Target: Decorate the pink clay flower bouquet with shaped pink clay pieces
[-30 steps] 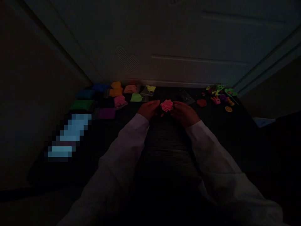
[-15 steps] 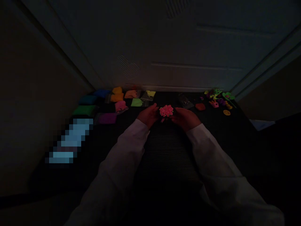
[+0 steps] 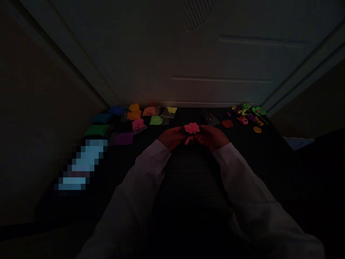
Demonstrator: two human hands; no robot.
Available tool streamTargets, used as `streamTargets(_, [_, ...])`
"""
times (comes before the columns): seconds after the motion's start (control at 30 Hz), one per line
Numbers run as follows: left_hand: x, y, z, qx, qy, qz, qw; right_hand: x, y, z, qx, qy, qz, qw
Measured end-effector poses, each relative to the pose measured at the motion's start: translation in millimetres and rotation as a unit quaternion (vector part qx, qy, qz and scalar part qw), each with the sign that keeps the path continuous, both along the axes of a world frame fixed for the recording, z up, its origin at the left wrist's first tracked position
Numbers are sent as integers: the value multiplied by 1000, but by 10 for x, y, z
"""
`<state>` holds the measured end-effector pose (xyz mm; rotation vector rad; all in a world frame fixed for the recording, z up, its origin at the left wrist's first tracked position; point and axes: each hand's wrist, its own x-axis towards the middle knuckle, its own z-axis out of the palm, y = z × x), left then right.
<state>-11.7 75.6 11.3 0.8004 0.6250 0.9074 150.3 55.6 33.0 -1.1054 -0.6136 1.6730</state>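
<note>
Between my two hands is a small pink clay bouquet [image 3: 191, 128], with bunched flowers on top and a pink bow-like piece [image 3: 189, 140] hanging below. My left hand [image 3: 171, 138] closes on its left side, and my right hand [image 3: 212, 137] grips the right side. Dim light hides most of the fingertips. Beyond my right hand lie a reddish lump of clay [image 3: 227, 124] and a dark clear bag [image 3: 210, 118]. Past my left hand is a light green clay packet [image 3: 156, 120].
Several coloured clay packets, among them purple [image 3: 124, 138], green [image 3: 97, 130] and orange [image 3: 134, 115], lie at the left. A blurred bright screen [image 3: 86, 163] is nearer. Small clay figures [image 3: 244, 120] and a yellow disc [image 3: 257, 129] sit at the right. A pale door [image 3: 161, 50] stands behind.
The bouquet has tipped and dropped slightly in my hands, so its pink bow-like piece shows more. Both hands are a little lower, and the camera view has shifted slightly.
</note>
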Motion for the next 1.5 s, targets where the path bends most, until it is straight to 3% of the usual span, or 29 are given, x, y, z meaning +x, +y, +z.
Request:
streamTargets(0.27, [-11, 20, -53, 10, -22, 8, 1000, 28, -9, 29, 3, 0, 6, 1000])
streamTargets(0.57, [-68, 24, 9, 54, -21, 27, 998, 120, -27, 41, 27, -28, -7, 999])
streamTargets(0.8, [-73, -4, 30, 59, -15, 29, 998, 54, -67, 10, 89, -32, 20, 995])
streamTargets(1.03, [-52, 5, -13, 59, -6, 22, 998, 17, -74, 1, 100, -36, 44, 993])
streamTargets(1.3, [-26, 4, -14, 79, 25, 36, 996, 16, -80, 22, 71, -26, 22, 997])
streamTargets(1.5, [-29, 90, -125, 92, 87, 102, 987, 20, -53, -13, 44, -43, -15, 998])
